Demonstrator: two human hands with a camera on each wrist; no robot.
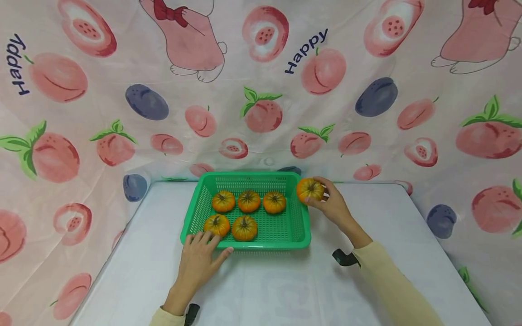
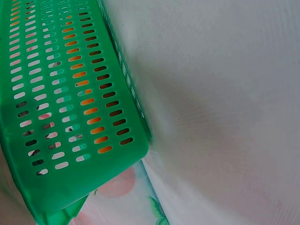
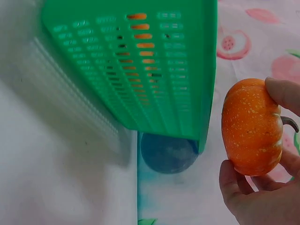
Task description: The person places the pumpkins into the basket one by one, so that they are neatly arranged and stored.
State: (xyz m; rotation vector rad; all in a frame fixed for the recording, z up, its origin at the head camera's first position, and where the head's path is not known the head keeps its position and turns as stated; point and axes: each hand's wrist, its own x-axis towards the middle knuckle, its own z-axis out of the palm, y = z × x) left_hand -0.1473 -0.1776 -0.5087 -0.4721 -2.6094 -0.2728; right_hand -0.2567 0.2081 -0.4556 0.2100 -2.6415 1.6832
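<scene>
A small orange pumpkin (image 1: 309,190) is held up in my right hand (image 1: 335,206), over the right rim of a green plastic basket (image 1: 303,242). Thumb and fingers grip its sides; in the right wrist view the pumpkin (image 3: 251,126) shows its curved stem. Inside the basket sit several similar pumpkins, among them a front-left pumpkin (image 1: 217,225) and a back-right one (image 1: 274,202). My left hand (image 1: 198,260) rests at the basket's front-left rim, fingers extended near the front-left pumpkin. In the left wrist view only the slotted basket wall (image 2: 70,93) shows, not the hand.
The basket stands on a white table (image 1: 285,290), close to its back edge. A pink fruit-printed cloth (image 1: 228,90) hangs behind and along both sides. Dark straps sit at both wrists, such as the right strap (image 1: 344,258).
</scene>
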